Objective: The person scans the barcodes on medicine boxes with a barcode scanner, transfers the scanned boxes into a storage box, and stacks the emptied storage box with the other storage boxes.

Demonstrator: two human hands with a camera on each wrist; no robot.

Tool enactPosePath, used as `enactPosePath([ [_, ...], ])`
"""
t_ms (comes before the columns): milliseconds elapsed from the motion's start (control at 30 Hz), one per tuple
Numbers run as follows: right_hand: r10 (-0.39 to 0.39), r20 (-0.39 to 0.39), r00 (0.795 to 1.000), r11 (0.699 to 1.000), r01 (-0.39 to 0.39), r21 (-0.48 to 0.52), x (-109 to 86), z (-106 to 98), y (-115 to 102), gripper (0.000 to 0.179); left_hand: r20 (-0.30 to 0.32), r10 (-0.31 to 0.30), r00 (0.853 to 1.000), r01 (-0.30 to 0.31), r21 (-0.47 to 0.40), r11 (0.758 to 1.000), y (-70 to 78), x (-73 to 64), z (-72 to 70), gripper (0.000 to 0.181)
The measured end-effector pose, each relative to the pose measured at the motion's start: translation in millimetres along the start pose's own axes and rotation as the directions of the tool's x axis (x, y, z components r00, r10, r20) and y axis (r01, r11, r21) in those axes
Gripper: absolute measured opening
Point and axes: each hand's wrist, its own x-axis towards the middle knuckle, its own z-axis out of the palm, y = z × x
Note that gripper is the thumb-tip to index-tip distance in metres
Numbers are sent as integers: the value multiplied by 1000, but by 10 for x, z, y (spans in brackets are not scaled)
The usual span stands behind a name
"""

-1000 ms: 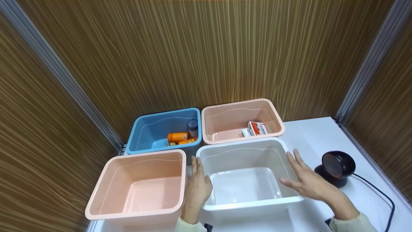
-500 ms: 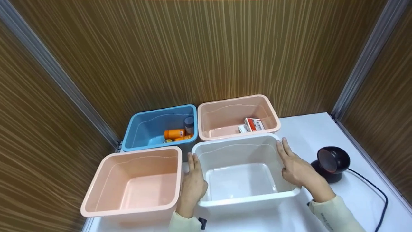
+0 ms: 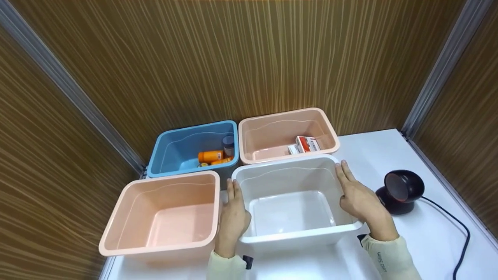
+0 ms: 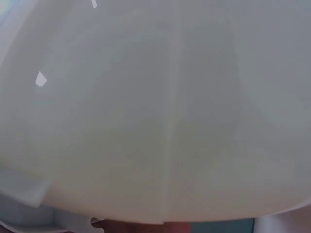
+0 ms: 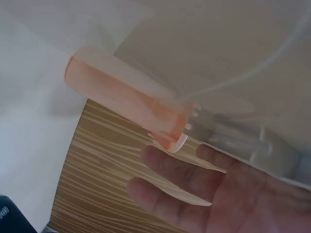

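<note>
A white plastic bin [image 3: 288, 236] sits in front of me with nothing in it. My left hand [image 3: 233, 223] lies along its left side, with two straight fingers pointing forward at the rim. On the opposite side, my right hand [image 3: 362, 200] rests two extended fingers against the rim. The right wrist view shows that hand [image 5: 243, 194] with straight, slightly spread fingers beside the bin's outer wall [image 5: 209, 58]. A pale bin wall [image 4: 146, 107] fills most of the left wrist view, and the left fingers cannot be made out there.
An empty peach bin [image 3: 159, 249] stands left. Behind are a blue bin [image 3: 167, 151] holding orange bottles [image 3: 210, 156] and a dark-capped jar [image 3: 228, 144], and another peach bin [image 3: 272, 120] with small boxes [image 3: 308, 144]. A black corded round device [image 3: 402, 190] stands right.
My right hand has come inward from a spread pose, its thumb tucked in and its fingers now along the white bin's rim. The left hand stays at its side; the head view has shifted slightly.
</note>
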Motion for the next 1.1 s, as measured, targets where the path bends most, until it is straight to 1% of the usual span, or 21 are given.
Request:
enactPosePath([
  [67, 2, -8, 1000, 1000, -2, 31, -13, 9, 12, 87, 4, -3, 1000, 3, -9, 1000, -1, -5, -2, 76],
  [167, -6, -6, 1000, 997, 7, 81, -22, -5, 27, 86, 18, -24, 1000, 24, -18, 1000, 17, -4, -16, 77],
  [367, -7, 55, 998, 984, -3, 179, -15, -54, 80, 86, 89, -67, 994, 71, -37, 997, 52, 19, -29, 79],
  [433, -10, 68, 998, 981, -3, 192, -5, -70, 92, 86, 106, -76, 991, 81, -41, 996, 57, 36, -37, 80],
  [500, -19, 78, 997, 980, 4, 197, 2, -83, 98, 86, 109, -78, 991, 82, -35, 996, 57, 49, -52, 81],
  [633, -37, 94, 995, 983, 19, 182, -34, -120, 96, 84, 107, -59, 993, 62, -34, 997, 75, 48, -113, 80],
  [733, -24, 94, 995, 985, 7, 175, -94, -212, 80, 83, 112, -26, 993, 33, -54, 998, 136, 65, -202, 81],
  [833, -14, 80, 997, 985, 0, 173, -152, -350, 18, 84, 124, -9, 992, 18, -75, 997, 200, 74, -335, 83],
  [900, -14, 73, 997, 987, 2, 161, -172, -452, -48, 83, 136, -21, 990, 35, -103, 994, 230, 68, -436, 84],
  [1100, -40, 43, 998, 992, 35, 119, -172, -725, -264, 82, 132, -53, 990, 79, -199, 977, 284, 37, -741, 85],
])
